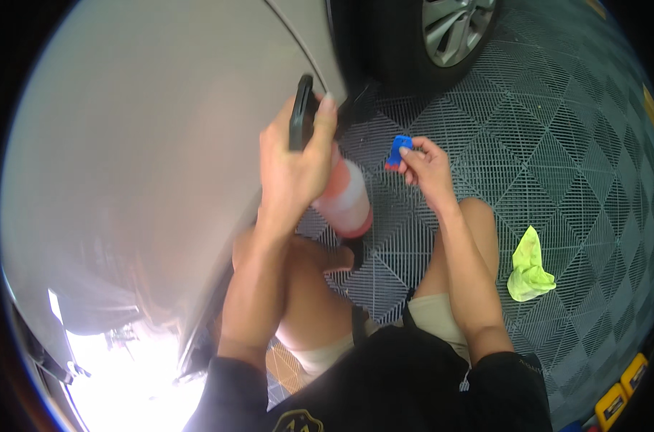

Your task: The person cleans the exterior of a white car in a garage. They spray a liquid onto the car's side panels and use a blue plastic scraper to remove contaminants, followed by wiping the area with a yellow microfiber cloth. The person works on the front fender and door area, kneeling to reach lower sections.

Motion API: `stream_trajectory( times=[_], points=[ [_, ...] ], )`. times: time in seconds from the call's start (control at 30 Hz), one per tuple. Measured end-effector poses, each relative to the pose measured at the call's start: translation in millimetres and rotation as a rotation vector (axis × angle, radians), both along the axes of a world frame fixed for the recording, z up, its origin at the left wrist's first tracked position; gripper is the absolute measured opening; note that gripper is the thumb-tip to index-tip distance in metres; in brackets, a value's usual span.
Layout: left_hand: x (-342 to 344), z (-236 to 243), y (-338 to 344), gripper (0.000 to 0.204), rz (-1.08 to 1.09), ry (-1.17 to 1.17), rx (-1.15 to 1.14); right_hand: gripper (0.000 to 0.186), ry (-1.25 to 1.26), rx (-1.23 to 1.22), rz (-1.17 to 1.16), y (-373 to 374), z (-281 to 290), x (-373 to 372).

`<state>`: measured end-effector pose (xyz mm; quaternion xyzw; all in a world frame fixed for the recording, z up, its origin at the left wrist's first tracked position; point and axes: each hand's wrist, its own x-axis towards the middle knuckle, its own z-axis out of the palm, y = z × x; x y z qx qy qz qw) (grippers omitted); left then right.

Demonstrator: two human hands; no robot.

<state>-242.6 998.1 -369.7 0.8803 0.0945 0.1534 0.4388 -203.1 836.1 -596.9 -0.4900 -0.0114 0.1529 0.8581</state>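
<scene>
My left hand [291,162] is closed round the upper part of a spray bottle [343,194], close beside the silver car panel [154,144]. The bottle has a black head, a translucent body with pinkish liquid and a red base; its neck is hidden behind the hand. To the right of it, my right hand [429,167] pinches a small flat blue scraper [399,150] with a red edge between thumb and fingers. The scraper is held over the floor, apart from the car.
A black tyre with a silver wheel [456,32] stands beyond my hands. Grey slatted tiles [557,165] cover the floor. On them to the right lies a crumpled yellow-green cloth [530,270]. Yellow cases [612,407] are at the lower right. My bent knees are below my hands.
</scene>
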Motion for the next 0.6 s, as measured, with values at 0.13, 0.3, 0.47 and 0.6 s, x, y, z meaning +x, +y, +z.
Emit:
stream_trajectory(
  times=[0.13, 0.3, 0.47, 0.6],
  points=[
    [-3, 2, -2, 0.044, 0.016, 0.022, 0.101, 0.015, 0.079, 0.000, 0.012, -3, 2, -10],
    [-10, 3, -2, 0.049, 0.076, 0.209, 0.237, 0.016, 0.039, 0.020, -0.037, -10, 4, -6],
    [-25, 4, -5, 0.040, 0.037, 0.265, 0.208, 0.021, 0.079, -0.001, -0.100, -11, 14, -5],
    [-33, -4, -6, 0.039, 0.005, 0.189, 0.191, 0.015, 0.089, -0.023, -0.109, -9, 4, -8]
  ],
)
